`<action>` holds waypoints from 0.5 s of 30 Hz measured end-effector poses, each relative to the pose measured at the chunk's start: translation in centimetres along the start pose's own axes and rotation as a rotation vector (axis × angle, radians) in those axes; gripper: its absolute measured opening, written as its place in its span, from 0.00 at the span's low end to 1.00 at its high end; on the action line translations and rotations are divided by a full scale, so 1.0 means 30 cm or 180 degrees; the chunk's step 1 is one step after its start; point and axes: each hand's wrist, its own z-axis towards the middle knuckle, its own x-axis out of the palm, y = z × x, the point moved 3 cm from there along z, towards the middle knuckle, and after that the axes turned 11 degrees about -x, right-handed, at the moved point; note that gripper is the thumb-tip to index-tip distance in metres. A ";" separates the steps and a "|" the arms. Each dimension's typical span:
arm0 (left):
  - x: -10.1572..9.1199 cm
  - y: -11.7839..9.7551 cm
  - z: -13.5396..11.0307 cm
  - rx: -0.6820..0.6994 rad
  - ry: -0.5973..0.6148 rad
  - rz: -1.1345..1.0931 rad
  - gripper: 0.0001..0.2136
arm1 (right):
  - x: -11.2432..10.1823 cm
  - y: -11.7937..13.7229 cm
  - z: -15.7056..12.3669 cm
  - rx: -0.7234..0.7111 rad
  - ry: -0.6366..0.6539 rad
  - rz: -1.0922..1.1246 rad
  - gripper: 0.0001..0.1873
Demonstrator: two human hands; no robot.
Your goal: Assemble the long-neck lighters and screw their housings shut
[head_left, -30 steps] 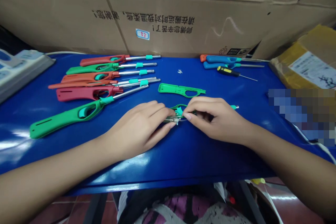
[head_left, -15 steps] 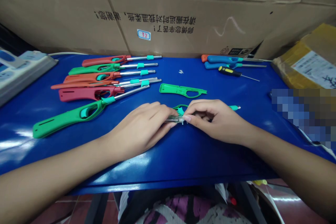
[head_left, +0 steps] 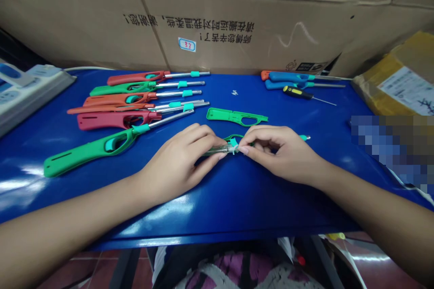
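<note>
My left hand (head_left: 186, 160) is closed on a clear fuel tank (head_left: 222, 149) between thumb and fingers. My right hand (head_left: 278, 150) pinches at the white nozzle end of that tank; its fingers hide any small part they grip. Just behind the tank lies an opened green lighter body (head_left: 233, 136) with a turquoise trigger, largely covered by my hands. Its barrel tip (head_left: 307, 137) sticks out right of my right hand. Beyond my hands rests a loose green handle half (head_left: 235, 117), hollow side up.
Red, orange and green long lighters (head_left: 91, 151) line the table's left. Blue lighters (head_left: 291, 76) and a black-and-yellow screwdriver (head_left: 297, 93) lie at back right. Around them are a large cardboard box (head_left: 101, 36), a power strip (head_left: 30, 92) and a taped parcel (head_left: 383, 70).
Both hands have shifted slightly, and the tank's nozzle end sits a little farther from me. More of the tank shows between my left thumb and fingers.
</note>
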 end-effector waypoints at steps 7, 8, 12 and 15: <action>-0.016 -0.003 0.007 0.0099 -0.0086 0.0010 0.10 | -0.005 0.006 0.000 -0.0271 0.0036 -0.0225 0.08; -0.027 0.000 0.009 0.0110 -0.0096 0.0073 0.10 | -0.008 0.008 0.000 -0.0395 -0.0002 -0.0362 0.08; -0.065 0.020 0.018 0.0045 0.0071 0.0295 0.10 | -0.021 0.013 -0.001 -0.0924 -0.0031 -0.1173 0.09; -0.072 0.035 0.020 -0.0077 0.0236 0.0392 0.10 | -0.019 0.000 -0.002 -0.1041 0.0319 -0.1548 0.17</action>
